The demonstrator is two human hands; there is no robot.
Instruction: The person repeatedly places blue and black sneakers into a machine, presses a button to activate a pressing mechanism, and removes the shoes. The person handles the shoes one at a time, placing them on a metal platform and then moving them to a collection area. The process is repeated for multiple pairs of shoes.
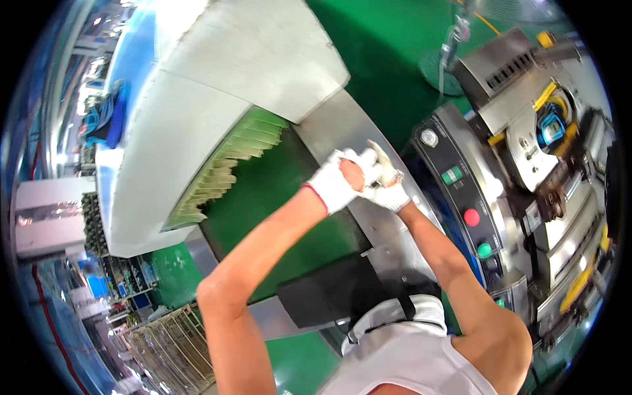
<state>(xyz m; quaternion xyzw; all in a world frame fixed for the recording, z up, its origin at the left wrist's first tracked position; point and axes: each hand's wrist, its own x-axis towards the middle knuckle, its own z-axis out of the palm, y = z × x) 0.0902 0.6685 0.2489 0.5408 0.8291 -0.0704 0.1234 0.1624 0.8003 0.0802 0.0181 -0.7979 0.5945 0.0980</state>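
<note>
My left hand (339, 181) and my right hand (390, 192) meet above a metal side rail (378, 224). Both wear white knit gloves, the left one with a dark red cuff edge and bare skin showing at the back of the hand. The fingers of both are bent and pressed together. A small greyish patch shows between them, but I cannot make out what they hold. Beside the left forearm lies a dark green conveyor belt (263, 197), running under a white hood (191, 125). Ragged pale green strips (227, 161) hang at the hood's opening.
On the right stands a dark control panel (461, 191) with a red button (471, 217) and green buttons. Beyond it is a metal machine (526, 145) with yellow and blue parts. A black sheet (326, 289) lies across the near belt end. Wire racks (168, 345) stand lower left.
</note>
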